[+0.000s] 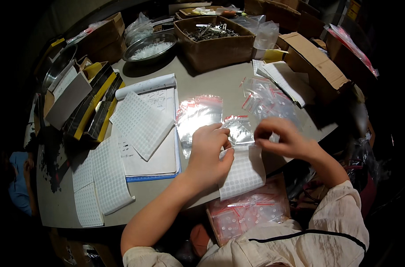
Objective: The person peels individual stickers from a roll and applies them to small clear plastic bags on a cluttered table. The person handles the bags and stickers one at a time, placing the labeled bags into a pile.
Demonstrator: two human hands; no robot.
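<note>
Clear plastic is seen in the head view: a small bag point(239, 130) with a red strip is pinched between both hands above the table point(220, 84). The left hand point(208, 152) also presses down a white sticker sheet point(245, 173). The right hand point(280, 137) is closed on the bag's edge. More bags point(269, 100) lie just behind.

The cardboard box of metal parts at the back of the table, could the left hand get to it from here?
Probably yes, with a stretch. The cardboard box is open-topped, and bare table lies before it. But the left hand is pinning a sticker sheet.
</note>
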